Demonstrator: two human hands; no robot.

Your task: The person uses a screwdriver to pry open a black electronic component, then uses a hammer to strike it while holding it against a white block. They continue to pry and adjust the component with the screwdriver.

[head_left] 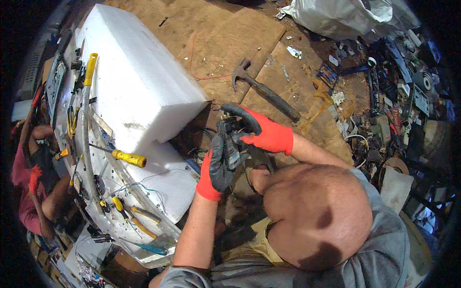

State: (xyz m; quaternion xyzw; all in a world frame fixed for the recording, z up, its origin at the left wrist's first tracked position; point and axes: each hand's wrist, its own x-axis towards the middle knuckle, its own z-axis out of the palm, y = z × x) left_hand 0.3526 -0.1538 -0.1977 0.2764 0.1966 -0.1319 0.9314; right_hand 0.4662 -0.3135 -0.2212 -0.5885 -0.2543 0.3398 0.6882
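My left hand, in a red glove with a dark palm, is closed around the lower side of a small dark grey part. My right hand, gloved the same way, has its fingers over the upper end of that part and its thumb against the side. The part's exact kind is hard to make out, being dark and partly covered by the gloves. Dark cables lie just left of it. A claw hammer rests on the brown board beyond my right hand.
A large white foam block stands at the left. Beside it lie a yellow-handled screwdriver, a long yellow-gripped bar and orange-handled pliers. Scrap is heaped at right, below a white sack. Another person sits far left.
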